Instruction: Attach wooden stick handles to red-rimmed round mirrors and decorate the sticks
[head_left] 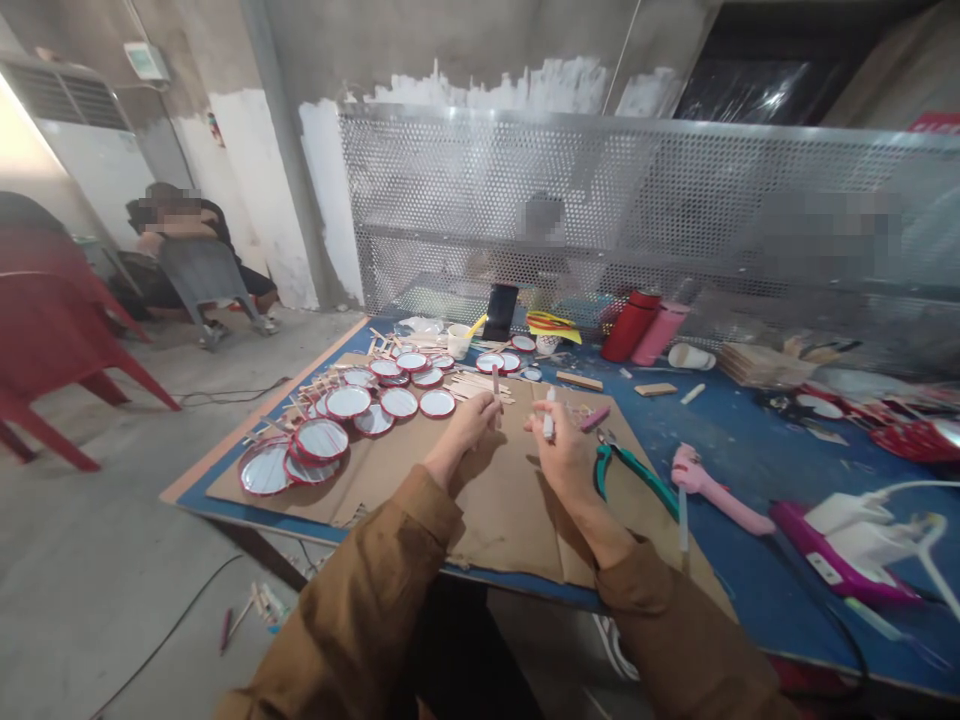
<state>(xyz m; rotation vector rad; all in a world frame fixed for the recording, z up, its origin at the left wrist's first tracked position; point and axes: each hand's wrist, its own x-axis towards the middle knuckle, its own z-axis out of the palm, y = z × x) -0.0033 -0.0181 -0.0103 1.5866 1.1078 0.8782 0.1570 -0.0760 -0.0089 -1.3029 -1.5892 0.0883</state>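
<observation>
Above the cardboard sheet, my left hand is closed on a thin stick that stands upright from its fingertips. My right hand, a short gap to the right, is closed round a small white object, too small to name surely. Behind my hands lies a pile of loose wooden sticks. Round white discs with red rims crowd the left part of the cardboard, some overlapping. Pliers with teal handles lie right of my right hand.
A pink glue gun and a purple power strip lie at the right. Red and pink bottles, cups and a dark phone stand before a perforated metal screen. A seated person is at the far left.
</observation>
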